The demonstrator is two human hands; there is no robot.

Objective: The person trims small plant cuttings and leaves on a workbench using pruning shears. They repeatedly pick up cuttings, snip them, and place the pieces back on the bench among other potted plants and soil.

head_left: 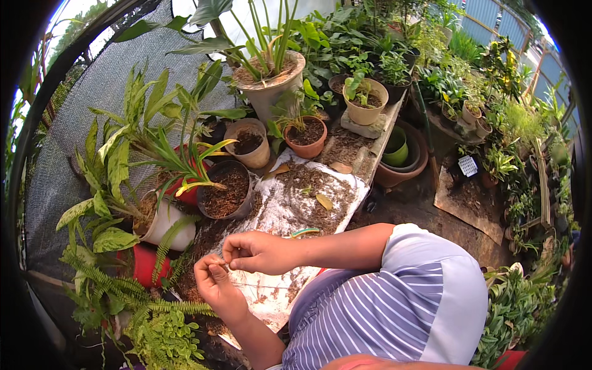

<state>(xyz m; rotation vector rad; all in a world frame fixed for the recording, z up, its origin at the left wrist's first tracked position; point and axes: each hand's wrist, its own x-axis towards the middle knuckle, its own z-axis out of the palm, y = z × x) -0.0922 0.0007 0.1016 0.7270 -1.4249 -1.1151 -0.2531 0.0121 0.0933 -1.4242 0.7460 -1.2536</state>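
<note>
My left hand (217,280) is raised over the near left side of a white, soil-strewn sheet (358,187), its fingers curled. My right hand (259,252) meets it from the right, with thumb and forefinger pinched at the left fingertips. Whatever may be between them is too small to make out. A thin dark line runs over the sheet below my hands. Just beyond my right wrist lies a green and yellow strip (305,232). A black pot of brown growing mix (225,196) stands beyond my hands, with a long-leaved plant (194,166) leaning across its rim.
A white pot with a variegated plant (173,226) lies tipped at left, near a red pot (147,266). Beyond stand a beige pot (252,155), a terracotta pot (306,147) and a large pale planter (273,95). Ferns (120,286) crowd the lower left. Nested pots (400,171) stand right of the table.
</note>
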